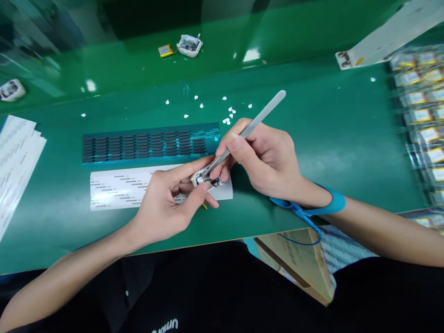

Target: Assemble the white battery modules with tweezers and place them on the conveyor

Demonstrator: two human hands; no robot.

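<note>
My left hand (166,203) pinches a small white device housing (197,179) with circuit parts inside it, between thumb and fingers. In my right hand (268,162) is a pair of grey tweezers (264,114), held like a pen. Its narrow tip reaches into the open housing, and my right fingertips rest close against the housing's edge. What the tip touches inside is too small to make out. Below both hands lies a white printed sheet (114,189). Just behind it is a blue-green strip (211,132) bearing rows of dark narrow pieces. A blue wrist strap (333,201) circles my right wrist.
Small white dots (226,121) are scattered behind the strip. Farther back lie a yellow-edged battery (165,51) and another open white housing (189,45); one more housing (12,90) is far left. White sheets (17,157) sit left, wrapped batteries (421,114) right. A cardboard box (301,259) is below the edge.
</note>
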